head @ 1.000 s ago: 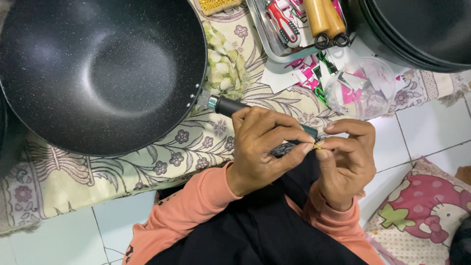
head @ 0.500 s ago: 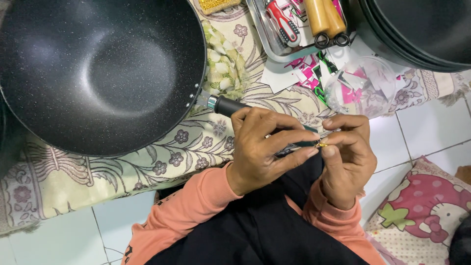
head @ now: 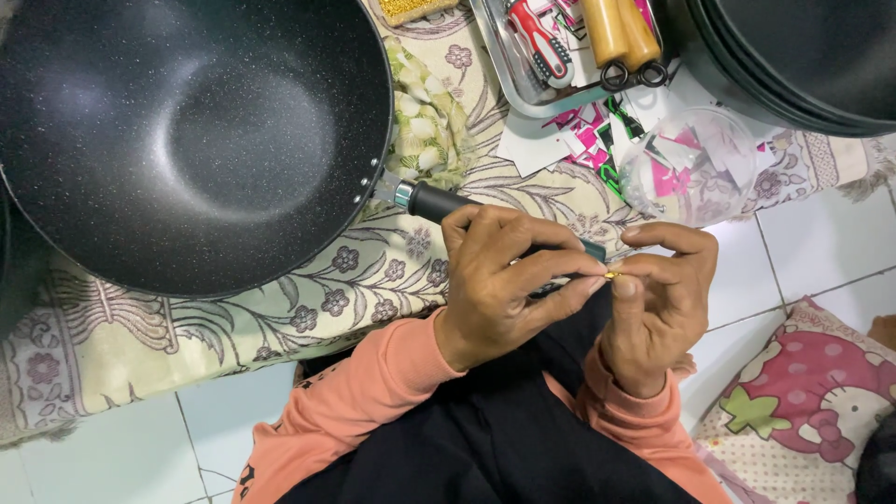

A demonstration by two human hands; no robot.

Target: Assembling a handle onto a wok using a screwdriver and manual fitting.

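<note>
A large black speckled wok (head: 187, 140) rests on a floral cloth (head: 280, 308), its black handle (head: 439, 202) pointing toward me. My left hand (head: 509, 280) wraps the handle near its end. My right hand (head: 663, 303) pinches a tiny gold-coloured piece (head: 611, 275) between thumb and forefinger, right at the handle's tip, where my left fingertips meet it. The end of the handle is mostly hidden by my fingers.
A metal tray (head: 523, 89) at the top holds a red-handled tool (head: 541, 42) and yellow-handled tools (head: 621, 33). A clear plastic bag (head: 691, 163) of scraps lies beside it. More black pans (head: 803, 56) are stacked at top right. A pink cushion (head: 803, 411) lies on the white tiles.
Almost nothing has moved. Both hands stay at the handle's end, the right fingers shifting slightly around the small gold piece.
</note>
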